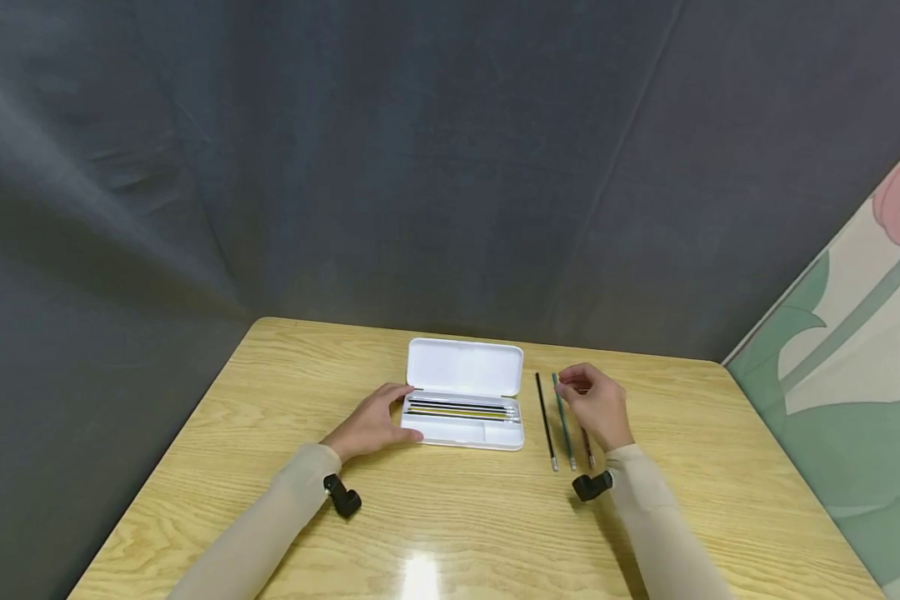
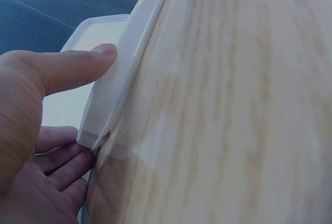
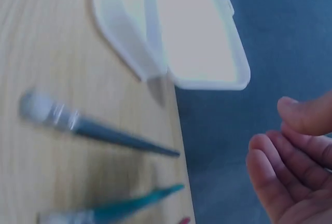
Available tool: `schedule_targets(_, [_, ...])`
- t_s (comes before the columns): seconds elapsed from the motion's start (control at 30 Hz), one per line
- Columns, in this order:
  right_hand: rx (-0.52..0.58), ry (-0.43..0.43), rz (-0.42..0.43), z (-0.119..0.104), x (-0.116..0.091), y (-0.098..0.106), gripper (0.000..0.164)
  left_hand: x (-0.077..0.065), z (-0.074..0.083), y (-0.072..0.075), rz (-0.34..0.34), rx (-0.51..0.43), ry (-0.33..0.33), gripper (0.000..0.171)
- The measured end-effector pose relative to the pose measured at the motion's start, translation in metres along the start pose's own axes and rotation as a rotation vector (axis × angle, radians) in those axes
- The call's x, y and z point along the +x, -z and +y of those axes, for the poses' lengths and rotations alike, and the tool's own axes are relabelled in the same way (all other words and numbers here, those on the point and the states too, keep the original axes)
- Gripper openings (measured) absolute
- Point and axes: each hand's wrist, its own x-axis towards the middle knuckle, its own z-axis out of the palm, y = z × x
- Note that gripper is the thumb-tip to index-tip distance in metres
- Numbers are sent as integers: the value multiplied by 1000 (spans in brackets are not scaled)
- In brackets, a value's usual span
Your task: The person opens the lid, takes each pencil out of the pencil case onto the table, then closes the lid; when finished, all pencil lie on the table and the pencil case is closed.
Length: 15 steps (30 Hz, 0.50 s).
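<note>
A white pencil case (image 1: 453, 431) lies with its lid raised, and several black and yellow pencils (image 1: 461, 409) lie lengthwise inside. My left hand (image 1: 372, 425) holds the case by its left end; the left wrist view shows the thumb on the front wall and fingers against the end. To the right of the case lie a black pencil (image 1: 546, 421), a teal pencil (image 1: 563, 417) and a reddish-brown pencil (image 1: 587, 450), eraser ends toward me. My right hand (image 1: 598, 408) is over the far part of the reddish-brown pencil, hiding some of it. Its fingers are loosely bent with nothing between them.
The wooden table (image 1: 435, 517) ends at a far edge just behind the case lid (image 1: 465, 367). A dark grey curtain (image 1: 450, 167) hangs behind it. On the right is a flower-patterned cloth (image 1: 855, 375).
</note>
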Motion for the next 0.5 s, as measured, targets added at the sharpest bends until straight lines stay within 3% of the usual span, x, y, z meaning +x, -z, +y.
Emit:
schedule_targets(0.2, [119, 53, -75, -18, 7, -14, 16, 0, 2, 0, -8, 7, -4, 89])
schedule_targets(0.5, [284, 119, -258, -38, 10, -43, 22, 3, -1, -2, 7, 11, -9, 90])
